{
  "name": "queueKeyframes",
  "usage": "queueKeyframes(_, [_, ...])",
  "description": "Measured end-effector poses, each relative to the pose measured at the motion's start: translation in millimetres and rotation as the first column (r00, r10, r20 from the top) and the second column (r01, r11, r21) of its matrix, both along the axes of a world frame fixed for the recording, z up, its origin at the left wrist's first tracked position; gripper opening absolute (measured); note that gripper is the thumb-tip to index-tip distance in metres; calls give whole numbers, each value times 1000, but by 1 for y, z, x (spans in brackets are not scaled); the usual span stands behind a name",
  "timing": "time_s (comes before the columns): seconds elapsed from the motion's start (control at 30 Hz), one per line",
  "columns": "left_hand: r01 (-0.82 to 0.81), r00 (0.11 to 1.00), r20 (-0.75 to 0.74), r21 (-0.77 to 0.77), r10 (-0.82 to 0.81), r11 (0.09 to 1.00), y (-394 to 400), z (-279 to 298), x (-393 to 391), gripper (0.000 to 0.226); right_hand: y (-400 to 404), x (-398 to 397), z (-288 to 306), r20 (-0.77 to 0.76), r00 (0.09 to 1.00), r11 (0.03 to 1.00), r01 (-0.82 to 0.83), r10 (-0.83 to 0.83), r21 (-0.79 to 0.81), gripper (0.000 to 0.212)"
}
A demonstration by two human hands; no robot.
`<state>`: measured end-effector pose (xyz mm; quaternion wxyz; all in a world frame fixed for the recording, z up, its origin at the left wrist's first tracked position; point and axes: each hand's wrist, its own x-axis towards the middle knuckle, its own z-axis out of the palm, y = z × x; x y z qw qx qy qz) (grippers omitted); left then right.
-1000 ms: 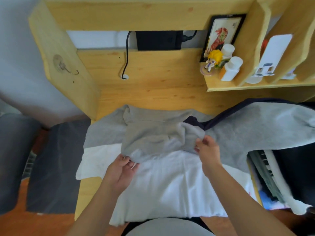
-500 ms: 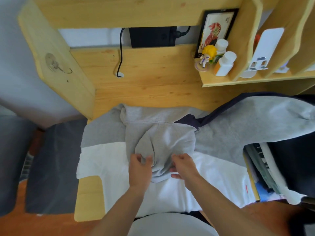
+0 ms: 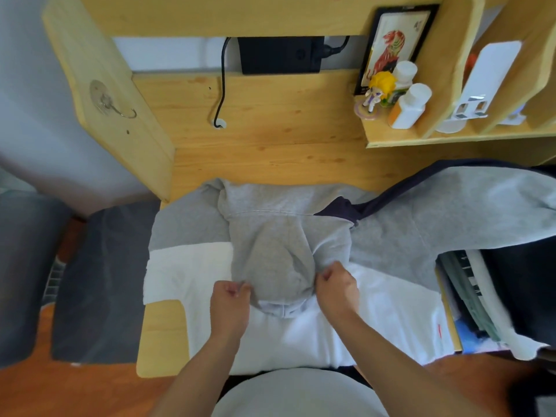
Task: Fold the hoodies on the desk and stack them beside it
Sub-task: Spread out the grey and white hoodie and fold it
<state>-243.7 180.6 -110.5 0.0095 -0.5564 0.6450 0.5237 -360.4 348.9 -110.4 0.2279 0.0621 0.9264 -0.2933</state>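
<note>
A: Nearest the camera, both forearms reach forward over the desk edge. Left hand point(image 3: 230, 299) is curled, thumb and fingers pinching the hood's left edge. Right hand point(image 3: 337, 284) is curled too, gripping fabric at the hood's right side.

B: And the hood itself?

A: The hood point(image 3: 270, 260) lies flat between the two hands, folded down over the body, its rounded tip pointing toward the person. Long axis runs away from the person, toward the collar seam. Each hand sits at one flank of it, about equally close; neither has the advantage.

B: So the coming move turns on that?

A: My judgement, yes. The hood sits dead centre and just ahead of the knuckles, so smoothing or tucking it goes straight forward or outward from where the hands are.

B: Look of the garment?

A: The hoodie point(image 3: 301, 335) is two-toned: grey across shoulders and hood, white over the lower body, soft and thick, lightly creased. It lies spread on the desk point(image 3: 270, 139), hem at the near edge. Left sleeve point(image 3: 186, 224) is drawn in near the desk's left edge; right sleeve point(image 3: 451, 212) stretches far out right, with a dark navy trim along it.

B: Beyond that?

A: Bare wooden desktop, then a black cable point(image 3: 222, 85) hanging down the back panel.
</note>
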Motion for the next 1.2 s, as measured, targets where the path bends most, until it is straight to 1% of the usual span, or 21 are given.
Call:
queueKeyframes(0.03, [26,1000,-11,-61,-27,998,0,-1,-2,19,0,3,0,-99,986,991,-132,132,2,6])
queueKeyframes(0.1, [213,975,-7,-275,-224,937,-4,-6,-1,24,0,7,-9,-150,893,905,-420,425,64,33])
queueKeyframes(0.13, [371,920,38,-404,-389,836,-7,-10,1,31,1,6,-16,-102,834,839,-534,543,106,49])
queueKeyframes(0.17, [531,820,99,-501,-564,683,-11,-19,3,35,2,4,-19,-53,788,786,-602,614,141,61])
queueKeyframes(0.23, [736,589,238,-554,-773,390,-16,-31,5,39,4,-1,-25,-15,779,774,-620,627,130,70])
queueKeyframes(0.27, [786,526,295,-526,-798,324,-18,-30,4,42,2,-4,-25,-19,809,807,-583,587,93,70])
queueKeyframes(0.37, [847,465,354,-445,-811,292,-19,-29,-5,66,-10,-7,-18,27,933,933,-358,359,-38,56])
queueKeyframes(0.4, [855,451,381,-443,-807,269,-16,-28,-9,73,-12,-6,-15,56,933,935,-354,355,-20,51])
queueKeyframes(0.47, [849,447,442,-485,-777,213,-9,-23,-14,75,-13,0,-13,61,856,844,-517,514,143,45])
queueKeyframes(0.5, [839,465,439,-494,-768,226,-6,-21,-17,68,-12,6,-14,21,799,780,-592,601,202,38])
queueKeyframes(0.53, [816,516,349,-478,-782,325,-3,-16,-21,55,-11,11,-15,-35,761,750,-630,648,204,30])
queueKeyframes(0.57, [745,614,176,-450,-770,492,-1,-13,-25,39,-10,16,-17,-109,733,738,-651,672,177,25])
queueKeyframes(0.63, [555,797,-166,-179,-581,812,1,-2,-35,27,-14,21,-20,-289,748,790,-610,597,52,35])
queueKeyframes(0.67, [471,852,-230,-51,-470,880,1,3,-38,27,-18,20,-17,-331,785,822,-567,524,-44,38])
queueKeyframes(0.7, [439,871,-245,-6,-427,899,0,8,-40,25,-24,18,-12,-334,826,843,-520,455,-139,37])
queueKeyframes(0.77, [458,864,-203,-62,-461,887,-2,17,-42,16,-35,10,2,-255,897,861,-426,361,-277,26])
queueKeyframes(0.87, [452,864,-154,-188,-480,872,-13,35,-53,12,-43,-10,25,-249,916,871,-383,315,-306,15])
queueKeyframes(0.93, [458,830,-214,-267,-515,848,-29,56,-61,19,-38,-31,47,-312,889,870,-420,336,-258,8])
queueKeyframes(1.07, [441,721,-317,-475,-616,761,-71,112,-86,20,-21,-82,113,-454,777,829,-543,436,-132,13])
queueKeyframes(1.13, [425,697,-392,-447,-600,787,-88,141,-107,18,-22,-105,149,-529,690,786,-615,494,-69,18])
queueKeyframes(1.2, [401,694,-469,-378,-546,834,-94,167,-126,17,-29,-123,181,-527,665,764,-644,529,-45,26])
